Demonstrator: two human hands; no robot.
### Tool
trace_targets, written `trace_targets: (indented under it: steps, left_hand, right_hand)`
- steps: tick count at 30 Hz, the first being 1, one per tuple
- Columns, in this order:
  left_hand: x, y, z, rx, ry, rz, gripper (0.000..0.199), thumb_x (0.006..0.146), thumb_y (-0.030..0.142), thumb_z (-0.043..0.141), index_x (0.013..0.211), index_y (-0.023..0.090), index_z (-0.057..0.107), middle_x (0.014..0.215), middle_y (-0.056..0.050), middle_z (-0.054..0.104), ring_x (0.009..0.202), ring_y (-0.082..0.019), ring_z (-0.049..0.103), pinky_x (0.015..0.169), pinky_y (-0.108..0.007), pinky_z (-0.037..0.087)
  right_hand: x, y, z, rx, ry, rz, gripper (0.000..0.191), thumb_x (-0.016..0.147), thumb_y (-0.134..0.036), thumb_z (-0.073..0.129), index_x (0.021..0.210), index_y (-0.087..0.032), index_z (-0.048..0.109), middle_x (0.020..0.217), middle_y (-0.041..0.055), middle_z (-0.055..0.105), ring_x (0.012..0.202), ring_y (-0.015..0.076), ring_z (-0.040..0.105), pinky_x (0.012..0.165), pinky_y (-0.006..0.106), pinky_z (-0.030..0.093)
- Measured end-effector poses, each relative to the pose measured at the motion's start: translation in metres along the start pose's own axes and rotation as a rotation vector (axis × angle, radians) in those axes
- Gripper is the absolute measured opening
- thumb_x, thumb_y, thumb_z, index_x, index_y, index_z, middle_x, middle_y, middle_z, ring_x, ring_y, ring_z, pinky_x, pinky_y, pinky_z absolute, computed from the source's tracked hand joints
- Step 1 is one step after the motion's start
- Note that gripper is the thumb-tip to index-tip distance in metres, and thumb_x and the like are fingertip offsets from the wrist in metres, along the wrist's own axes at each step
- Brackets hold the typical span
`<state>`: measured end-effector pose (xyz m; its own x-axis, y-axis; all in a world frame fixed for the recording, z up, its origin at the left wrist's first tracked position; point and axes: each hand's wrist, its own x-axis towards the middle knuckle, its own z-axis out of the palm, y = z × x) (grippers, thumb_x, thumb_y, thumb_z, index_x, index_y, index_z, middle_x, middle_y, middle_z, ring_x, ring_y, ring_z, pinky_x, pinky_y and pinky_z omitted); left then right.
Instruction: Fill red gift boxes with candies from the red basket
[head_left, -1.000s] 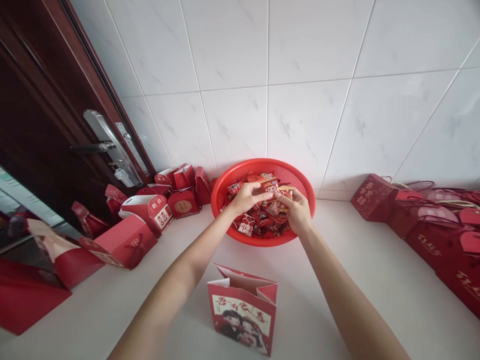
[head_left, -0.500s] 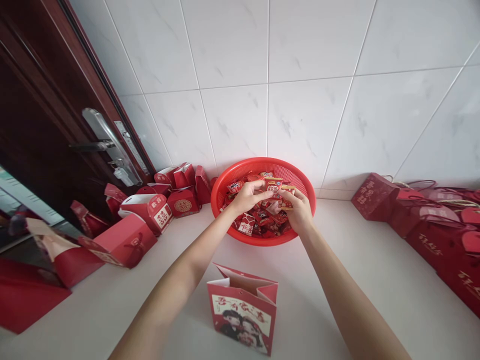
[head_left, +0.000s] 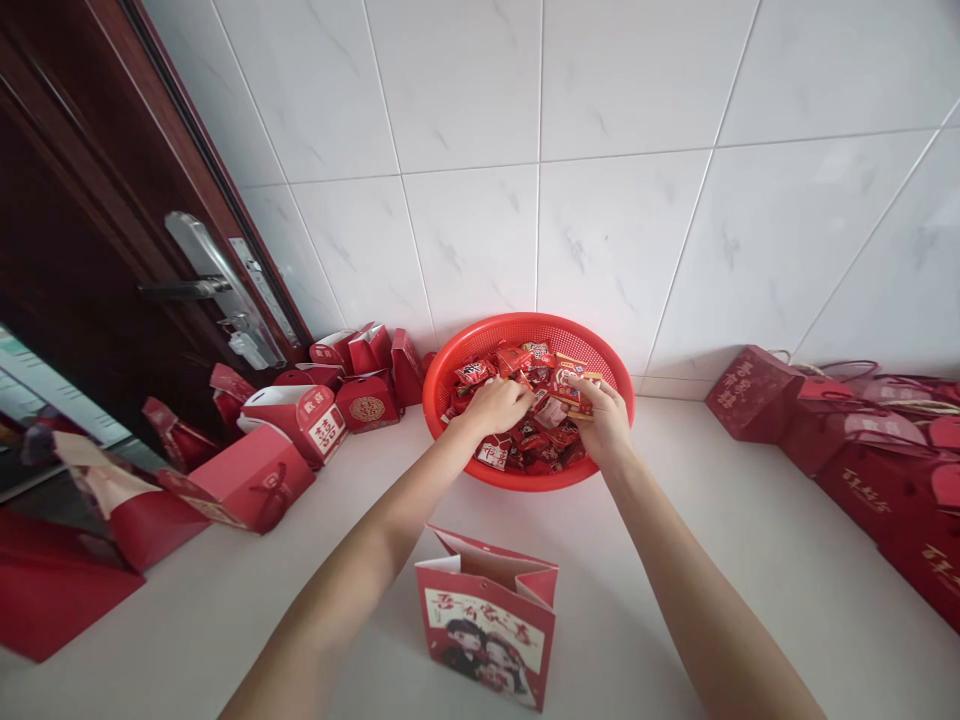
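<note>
A round red plastic basket (head_left: 529,483) holds a heap of small red-wrapped candies (head_left: 536,440). Over the left of the heap is my left hand (head_left: 499,406), its fingers curled together; what they hold, if anything, is hidden. My right hand (head_left: 606,425), at the basket's right side, grips red and gold candy packets (head_left: 571,376) between thumb and fingers. Between my forearms a red paper gift bag (head_left: 487,620), printed with a cartoon couple, stands upright with its top open.
Several red gift boxes (head_left: 247,480) line the left side by a dark door (head_left: 90,200) with a metal handle (head_left: 202,288). More red bags and boxes (head_left: 847,470) with cord handles are packed along the right. A tiled wall (head_left: 480,240) rises behind the basket on the white tabletop (head_left: 360,560).
My left hand has let go of the packet and moved left and down onto the heap. The packets now stay in my right hand alone.
</note>
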<state>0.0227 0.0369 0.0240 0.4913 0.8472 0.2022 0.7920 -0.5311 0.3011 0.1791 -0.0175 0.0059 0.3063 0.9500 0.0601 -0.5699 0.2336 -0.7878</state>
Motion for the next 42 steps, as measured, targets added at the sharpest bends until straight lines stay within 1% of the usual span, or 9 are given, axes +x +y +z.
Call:
trace_targets:
  steps: [4,9,14,19,23,26,30,35,42]
  left_hand:
    - [-0.002,0.004,-0.003,0.122,-0.071,0.022,0.031,0.093,0.033,0.051,0.076,0.022,0.075,0.078,-0.009,0.076,0.087,-0.030,0.072,0.077,-0.035,0.048]
    - [-0.003,-0.002,-0.002,-0.064,-0.239,0.145,0.019,0.081,0.039,0.070,0.086,0.024,0.081,0.088,-0.004,0.078,0.086,-0.026,0.070,0.078,-0.030,0.048]
    - [0.000,-0.011,0.004,-0.115,-0.333,0.270,0.041,0.061,0.034,0.087,0.101,0.026,0.083,0.098,-0.004,0.076,0.096,-0.027,0.067,0.082,-0.029,0.049]
    - [0.001,-0.011,0.006,-0.148,-0.349,0.248,0.032,0.073,0.023,0.074,0.103,0.024,0.083,0.094,-0.003,0.077,0.092,-0.025,0.068,0.084,-0.029,0.050]
    - [-0.001,-0.008,0.007,-0.084,-0.305,0.257,0.046,0.076,0.014,0.061,0.116,0.027,0.080,0.101,-0.004,0.076,0.098,-0.026,0.067,0.089,-0.030,0.049]
    - [-0.004,-0.005,0.008,-0.012,-0.299,0.273,0.057,0.075,0.020,0.066,0.131,0.028,0.072,0.108,-0.007,0.073,0.108,-0.030,0.065,0.092,-0.033,0.048]
    - [-0.005,-0.002,0.011,0.060,-0.321,0.273,0.074,0.073,0.032,0.074,0.146,0.031,0.059,0.106,-0.009,0.069,0.100,-0.032,0.066,0.084,-0.033,0.049]
    - [-0.003,0.000,0.012,0.091,-0.327,0.324,0.075,0.075,0.037,0.075,0.147,0.029,0.057,0.106,-0.009,0.070,0.095,-0.031,0.067,0.079,-0.032,0.048]
    - [0.004,-0.002,0.015,0.039,-0.350,0.345,0.053,0.072,0.041,0.076,0.121,0.023,0.075,0.101,-0.009,0.073,0.094,-0.031,0.067,0.079,-0.033,0.048]
  right_hand:
    - [-0.001,-0.002,0.002,0.041,0.038,0.019,0.030,0.051,-0.023,0.089,0.065,-0.020,0.063,0.070,-0.0005,0.071,0.063,0.0148,0.066,0.055,0.026,0.056]
    - [-0.001,-0.001,0.001,0.019,-0.001,0.017,0.030,0.055,-0.026,0.089,0.067,-0.020,0.061,0.065,-0.0009,0.069,0.055,0.0147,0.062,0.050,0.028,0.052]
    - [-0.002,-0.001,0.001,0.024,-0.002,0.015,0.028,0.055,-0.025,0.087,0.064,-0.021,0.060,0.062,-0.0017,0.068,0.051,0.0141,0.059,0.045,0.027,0.046]
    - [0.000,-0.001,0.001,0.025,0.017,0.017,0.029,0.054,-0.025,0.087,0.062,-0.021,0.059,0.062,-0.0021,0.068,0.052,0.0141,0.059,0.045,0.026,0.046]
    - [0.002,0.000,0.000,0.048,0.016,0.012,0.027,0.056,-0.026,0.086,0.061,-0.022,0.059,0.060,-0.0018,0.066,0.052,0.0151,0.060,0.047,0.028,0.049]
    - [0.003,0.001,-0.001,0.095,0.048,0.008,0.026,0.056,-0.024,0.087,0.062,-0.022,0.061,0.063,-0.0018,0.067,0.057,0.0156,0.063,0.052,0.029,0.055]
    - [0.004,0.002,-0.003,0.134,0.080,-0.004,0.025,0.056,-0.023,0.087,0.067,-0.022,0.065,0.073,-0.0007,0.071,0.069,0.0175,0.069,0.059,0.029,0.061]
    - [0.004,0.001,-0.004,0.164,0.088,0.011,0.026,0.056,-0.020,0.087,0.066,-0.022,0.063,0.076,-0.0006,0.072,0.075,0.0182,0.071,0.061,0.028,0.063]
    - [0.004,0.001,-0.002,0.151,0.100,0.017,0.025,0.056,-0.020,0.084,0.064,-0.022,0.060,0.069,-0.0010,0.070,0.067,0.0167,0.069,0.057,0.027,0.061]
